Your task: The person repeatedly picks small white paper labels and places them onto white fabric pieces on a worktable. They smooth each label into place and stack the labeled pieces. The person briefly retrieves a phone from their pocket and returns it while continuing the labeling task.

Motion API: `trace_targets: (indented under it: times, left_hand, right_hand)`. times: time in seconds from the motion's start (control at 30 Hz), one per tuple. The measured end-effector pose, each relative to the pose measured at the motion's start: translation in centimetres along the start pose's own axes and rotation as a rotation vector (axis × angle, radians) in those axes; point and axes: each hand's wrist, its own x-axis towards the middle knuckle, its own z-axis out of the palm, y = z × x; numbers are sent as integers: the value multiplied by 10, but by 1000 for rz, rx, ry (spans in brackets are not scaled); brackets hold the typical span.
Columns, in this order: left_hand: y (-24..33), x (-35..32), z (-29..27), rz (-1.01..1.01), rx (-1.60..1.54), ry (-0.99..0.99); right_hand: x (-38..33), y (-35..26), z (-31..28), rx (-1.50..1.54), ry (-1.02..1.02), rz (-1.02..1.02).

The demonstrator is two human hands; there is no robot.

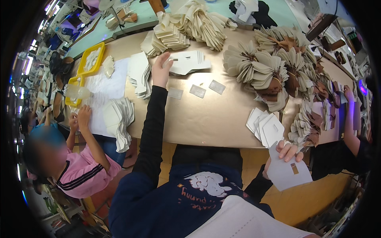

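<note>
My right hand [286, 151], off the table's front edge at the right, grips a white cut piece [289, 176] with a small rectangular slot. Beside it, at the edge, a fanned pile of white pieces [266, 125] lies on the table. My left hand [160, 70] is stretched far forward with its fingers apart. It is at the left end of a stack of slotted white pieces [188, 63]; whether the fingers touch the stack I cannot tell. Just nearer lie three small grey rectangular pieces [197, 91] in a loose row.
The tan table [190, 123] holds bundled beige and brown pieces [274, 67] at the right and cream stacks [194, 29] at the back. White stacks [119, 119] and a yellow tray [92, 59] stand left. A person in pink [85, 174] works at the left, another [337, 154] at the right.
</note>
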Motion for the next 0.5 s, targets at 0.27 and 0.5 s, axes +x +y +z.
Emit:
trace_targets:
  times: [0.27,0.5]
  left_hand:
    - [7,-76,51,297,405,-277]
    - [12,-98,99,345,560,-337]
  right_hand:
    - [4,5,-2,-124,47,-10]
    - [17,12,-10,-169,-226,-6]
